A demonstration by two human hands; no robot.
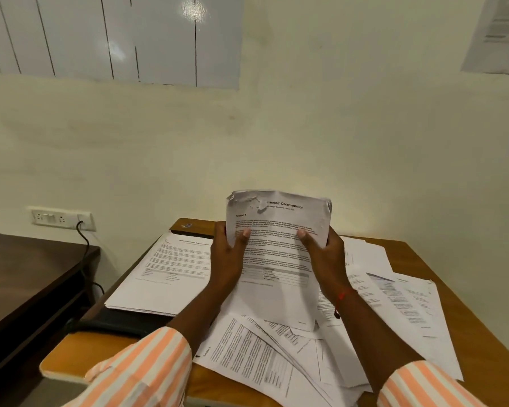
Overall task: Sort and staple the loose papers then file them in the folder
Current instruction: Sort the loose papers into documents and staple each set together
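Observation:
I hold a printed sheaf of papers (276, 259) upright above the wooden desk (465, 306). Its top corner is torn and creased. My left hand (228, 259) grips its left edge with the thumb on the front. On the right edge, my right hand (325, 259) grips the same way. A neater pile of sheets (165, 274) lies at the left on a black folder (121, 320). Loose printed pages (276, 356) are scattered under my arms and to the right (406, 304). No stapler shows.
A dark brown table (27, 283) stands to the left, with a gap between it and the desk. A wall socket (62, 218) with a black cable sits on the cream wall behind. A small dark object (187, 225) lies at the desk's back edge.

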